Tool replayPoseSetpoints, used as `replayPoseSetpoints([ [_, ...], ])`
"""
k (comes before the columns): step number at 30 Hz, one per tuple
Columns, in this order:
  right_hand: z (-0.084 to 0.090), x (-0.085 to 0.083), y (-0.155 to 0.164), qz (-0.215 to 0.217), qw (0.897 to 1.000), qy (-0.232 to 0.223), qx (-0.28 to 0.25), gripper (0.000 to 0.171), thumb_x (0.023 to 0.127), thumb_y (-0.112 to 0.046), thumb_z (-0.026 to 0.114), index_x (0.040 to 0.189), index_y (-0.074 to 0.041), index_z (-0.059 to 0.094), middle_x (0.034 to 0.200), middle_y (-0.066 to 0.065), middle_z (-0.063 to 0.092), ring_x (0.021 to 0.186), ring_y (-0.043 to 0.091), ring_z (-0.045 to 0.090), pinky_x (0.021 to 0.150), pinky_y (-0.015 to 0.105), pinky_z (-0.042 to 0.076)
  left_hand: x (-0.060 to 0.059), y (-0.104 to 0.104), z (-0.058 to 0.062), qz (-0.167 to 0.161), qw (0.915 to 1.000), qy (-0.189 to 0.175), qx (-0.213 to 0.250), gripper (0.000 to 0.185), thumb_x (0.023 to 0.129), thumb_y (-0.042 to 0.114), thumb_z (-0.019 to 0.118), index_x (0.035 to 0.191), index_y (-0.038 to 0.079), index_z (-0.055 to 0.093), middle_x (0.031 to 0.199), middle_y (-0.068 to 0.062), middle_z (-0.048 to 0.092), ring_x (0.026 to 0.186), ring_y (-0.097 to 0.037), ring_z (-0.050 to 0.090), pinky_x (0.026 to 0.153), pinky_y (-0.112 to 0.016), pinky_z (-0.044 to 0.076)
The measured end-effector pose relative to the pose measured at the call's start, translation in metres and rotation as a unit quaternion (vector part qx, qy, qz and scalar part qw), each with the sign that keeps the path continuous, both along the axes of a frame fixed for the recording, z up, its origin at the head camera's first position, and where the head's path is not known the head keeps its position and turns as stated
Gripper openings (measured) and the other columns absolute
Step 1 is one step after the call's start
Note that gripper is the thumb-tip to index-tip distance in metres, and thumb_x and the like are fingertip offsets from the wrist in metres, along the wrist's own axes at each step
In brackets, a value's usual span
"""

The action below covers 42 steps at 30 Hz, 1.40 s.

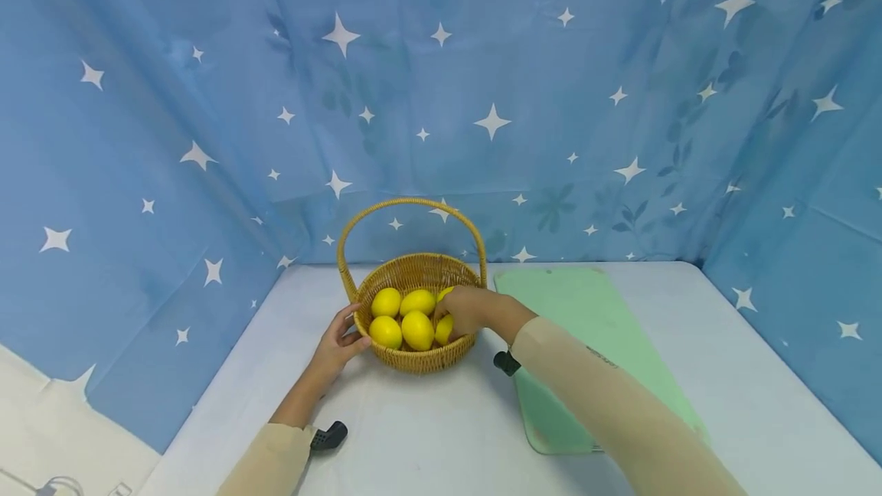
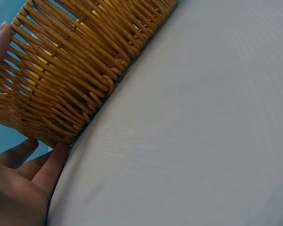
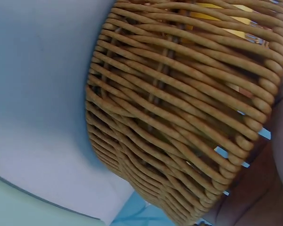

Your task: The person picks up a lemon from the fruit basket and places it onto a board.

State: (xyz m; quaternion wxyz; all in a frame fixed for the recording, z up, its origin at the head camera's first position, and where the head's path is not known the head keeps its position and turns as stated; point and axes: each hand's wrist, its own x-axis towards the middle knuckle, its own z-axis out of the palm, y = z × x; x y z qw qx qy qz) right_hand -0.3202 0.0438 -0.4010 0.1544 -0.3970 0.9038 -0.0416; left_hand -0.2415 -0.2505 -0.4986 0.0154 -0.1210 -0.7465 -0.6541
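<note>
A woven wicker basket [image 1: 413,362] with a tall arched handle stands on the white table, holding several yellow lemons [image 1: 417,331]. My left hand [image 1: 335,343] grips the basket's left side. In the left wrist view, one digit lies at the rim and other fingers [image 2: 52,172] touch low on the wicker wall [image 2: 61,80]. Over the right rim, my right hand [image 1: 465,311] reaches inside, its fingers bent down around a lemon [image 1: 444,329] at the right. That hand partly covers this lemon and another behind it. The right wrist view shows mostly the outer wicker wall [image 3: 170,94].
A pale green board [image 1: 572,412] lies on the table to the right, beneath my right forearm. Blue curtains [image 1: 441,83] with white stars surround the back and sides of the white table [image 1: 413,435]. A dark wrist device [image 1: 329,436] sits by my left cuff.
</note>
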Motion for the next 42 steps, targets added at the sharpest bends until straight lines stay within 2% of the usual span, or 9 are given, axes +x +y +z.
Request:
replayPoseSetpoints([
  [6, 0.006, 0.009, 0.008, 0.009, 1.0, 0.022, -0.02, 0.051, 0.081, -0.04, 0.079, 0.126, -0.018, 0.067, 0.116, -0.006, 0.065, 0.107, 0.017, 0.059, 0.088, 0.033, 0.05, 0.003, 0.003, -0.005, -0.006, 1.0, 0.001, 0.006, 0.071, 0.094, 0.014, 0.067, 0.152, 0.016, 0.028, 0.154, -0.024, 0.025, 0.128, -0.042, 0.045, 0.1, -0.046, 0.043],
  [9, 0.012, 0.014, 0.013, 0.015, 0.999, 0.043, -0.03, 0.053, 0.082, -0.04, 0.078, 0.128, -0.017, 0.065, 0.122, -0.003, 0.063, 0.112, 0.02, 0.057, 0.09, 0.036, 0.049, 0.003, 0.003, -0.006, -0.006, 1.0, 0.002, 0.003, 0.069, 0.094, 0.014, 0.066, 0.152, 0.018, 0.028, 0.154, -0.024, 0.024, 0.128, -0.043, 0.044, 0.101, -0.049, 0.041],
  [14, 0.023, 0.027, 0.025, 0.01, 0.995, 0.073, -0.065, 0.055, 0.083, -0.04, 0.078, 0.13, -0.017, 0.064, 0.133, 0.004, 0.057, 0.123, 0.026, 0.051, 0.097, 0.042, 0.046, 0.002, 0.003, -0.009, 0.013, 0.9999, -0.008, 0.0, 0.068, 0.093, 0.015, 0.067, 0.151, 0.023, 0.032, 0.154, -0.022, 0.025, 0.129, -0.042, 0.043, 0.102, -0.051, 0.04],
  [19, 0.031, 0.035, 0.04, 0.009, 0.992, 0.088, -0.089, 0.057, 0.083, -0.042, 0.077, 0.13, -0.016, 0.063, 0.134, 0.005, 0.055, 0.119, 0.026, 0.054, 0.095, 0.041, 0.047, 0.001, 0.004, -0.01, 0.01, 0.9998, -0.018, -0.006, 0.068, 0.094, 0.014, 0.066, 0.151, 0.021, 0.03, 0.155, -0.023, 0.024, 0.131, -0.042, 0.041, 0.102, -0.052, 0.039],
  [23, 0.035, 0.035, 0.054, 0.01, 0.989, 0.11, -0.096, 0.056, 0.082, -0.041, 0.078, 0.13, -0.016, 0.063, 0.13, 0.002, 0.056, 0.115, 0.024, 0.055, 0.094, 0.04, 0.047, 0.0, 0.005, -0.007, 0.013, 0.9998, -0.008, -0.013, 0.069, 0.094, 0.016, 0.066, 0.152, 0.021, 0.029, 0.154, -0.022, 0.026, 0.13, -0.041, 0.043, 0.102, -0.052, 0.039],
  [26, 0.035, 0.033, 0.066, 0.02, 0.987, 0.118, -0.106, 0.054, 0.082, -0.039, 0.079, 0.128, -0.016, 0.064, 0.124, 0.0, 0.058, 0.111, 0.021, 0.056, 0.092, 0.038, 0.048, -0.001, 0.004, -0.005, 0.016, 0.9998, -0.005, -0.014, 0.069, 0.094, 0.015, 0.066, 0.152, 0.02, 0.029, 0.154, -0.023, 0.026, 0.129, -0.042, 0.043, 0.101, -0.05, 0.041],
  [32, 0.035, 0.031, 0.093, 0.03, 0.985, 0.116, -0.126, 0.052, 0.083, -0.035, 0.079, 0.128, -0.013, 0.064, 0.123, 0.001, 0.059, 0.11, 0.022, 0.056, 0.091, 0.04, 0.049, 0.002, 0.002, -0.003, 0.013, 0.9998, -0.007, -0.014, 0.071, 0.094, 0.015, 0.066, 0.153, 0.017, 0.026, 0.154, -0.024, 0.025, 0.13, -0.043, 0.041, 0.101, -0.048, 0.042],
  [36, 0.032, 0.029, 0.108, 0.016, 0.985, 0.128, -0.114, 0.05, 0.082, -0.035, 0.079, 0.126, -0.015, 0.065, 0.119, -0.001, 0.059, 0.104, 0.02, 0.058, 0.087, 0.039, 0.05, 0.002, 0.0, -0.001, 0.005, 0.9999, -0.004, -0.009, 0.071, 0.094, 0.016, 0.066, 0.153, 0.02, 0.026, 0.154, -0.024, 0.024, 0.132, -0.043, 0.039, 0.103, -0.052, 0.038],
  [42, 0.02, 0.03, 0.134, -0.026, 0.986, 0.126, -0.107, 0.049, 0.081, -0.033, 0.081, 0.125, -0.017, 0.064, 0.119, -0.001, 0.06, 0.104, 0.021, 0.057, 0.087, 0.04, 0.05, 0.003, 0.0, -0.001, 0.002, 1.0, -0.008, -0.004, 0.069, 0.095, 0.013, 0.064, 0.153, 0.023, 0.028, 0.154, -0.023, 0.025, 0.133, -0.043, 0.038, 0.104, -0.055, 0.036],
])
